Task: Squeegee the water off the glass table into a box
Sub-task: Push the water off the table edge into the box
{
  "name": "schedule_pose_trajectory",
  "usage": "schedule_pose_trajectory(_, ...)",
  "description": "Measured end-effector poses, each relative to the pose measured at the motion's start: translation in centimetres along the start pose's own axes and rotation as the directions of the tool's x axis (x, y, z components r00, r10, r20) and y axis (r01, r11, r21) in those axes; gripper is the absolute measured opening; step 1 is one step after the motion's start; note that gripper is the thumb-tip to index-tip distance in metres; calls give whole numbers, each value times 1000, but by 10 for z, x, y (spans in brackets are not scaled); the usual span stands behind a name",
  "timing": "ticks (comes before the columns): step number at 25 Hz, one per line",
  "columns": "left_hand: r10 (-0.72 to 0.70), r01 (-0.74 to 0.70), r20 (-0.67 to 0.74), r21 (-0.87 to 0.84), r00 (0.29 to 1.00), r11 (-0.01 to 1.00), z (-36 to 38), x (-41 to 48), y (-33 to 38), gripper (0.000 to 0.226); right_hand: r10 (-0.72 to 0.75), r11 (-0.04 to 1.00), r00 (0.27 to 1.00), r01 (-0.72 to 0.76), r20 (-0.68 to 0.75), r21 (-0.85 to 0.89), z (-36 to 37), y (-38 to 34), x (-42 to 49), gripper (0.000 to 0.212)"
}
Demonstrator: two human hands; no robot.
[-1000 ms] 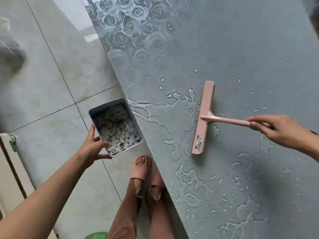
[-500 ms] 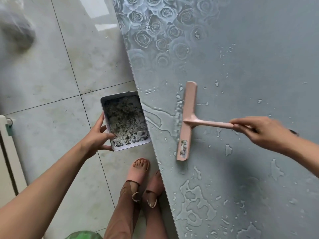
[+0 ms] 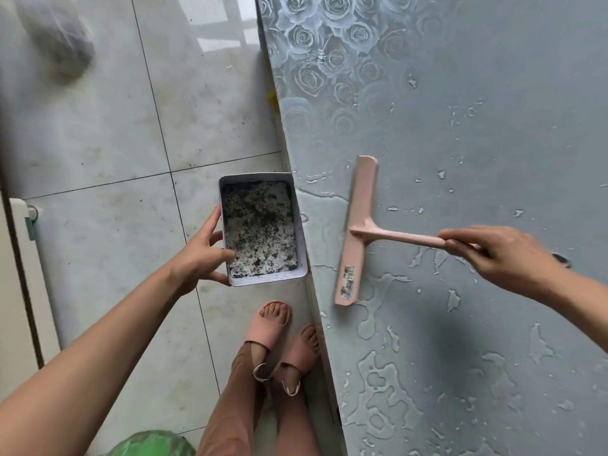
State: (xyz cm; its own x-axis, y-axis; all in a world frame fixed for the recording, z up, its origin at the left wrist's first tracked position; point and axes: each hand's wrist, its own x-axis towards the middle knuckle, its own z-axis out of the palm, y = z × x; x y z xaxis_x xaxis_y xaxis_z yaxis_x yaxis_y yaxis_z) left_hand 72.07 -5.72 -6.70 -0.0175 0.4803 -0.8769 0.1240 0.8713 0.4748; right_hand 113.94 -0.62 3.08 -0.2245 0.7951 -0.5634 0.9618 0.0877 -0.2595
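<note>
seen from overhead, standing at the long edge of a glass table [image 3: 493,159]. gripping the thin handle of a pink squeegee [image 3: 357,232] with the right hand [image 3: 493,255], fingers curled round its far end. blade laid on the wet glass, roughly parallel to the table's edge and near it, a worn sticker close to its lower end. between blade and edge, a wide sheet of water [image 3: 322,218]; more of it in ragged pools and scattered drops across the glass, nearer the body and off to the right.

holding a white rectangular box [image 3: 268,279] with the left hand [image 3: 200,255], thumb hooked over the left rim, fingers spread along the outer wall. box held off the floor beside the table, its right wall just beside or touching the table's edge, cannot tell which, and level with the blade. inside the box, a bed of dark and pale specks; cannot tell how much water.

frosted rose pattern [image 3: 316,44] over the far corner of the glass. below, pale floor tiles [image 3: 115,143] with grimy marks, and two feet in pink sandals [image 3: 273,324] close to the table's edge, brown trouser legs above them. at the bottom edge, something green [image 3: 154,444], partly cut off. top left, a dark blurred shape [image 3: 59,44], too soft to name.
</note>
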Motion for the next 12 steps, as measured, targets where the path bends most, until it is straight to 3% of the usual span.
schedule_pose_trajectory(4,2,-2,-13,0,1000,1000,3,-4,3,101,-86,996,996,86,-2,-33,2,-29,15,26)
schedule_pose_trajectory(9,-13,12,-16,-22,1000,1000,6,-9,4,103,2,989,1000,-4,-12,-147,-27,-11,-6,37)
schedule_pose_trajectory(12,-15,15,-15,-23,1000,1000,7,-11,4,104,-43,989,999,46,21,-138,-12,-46,13,32)
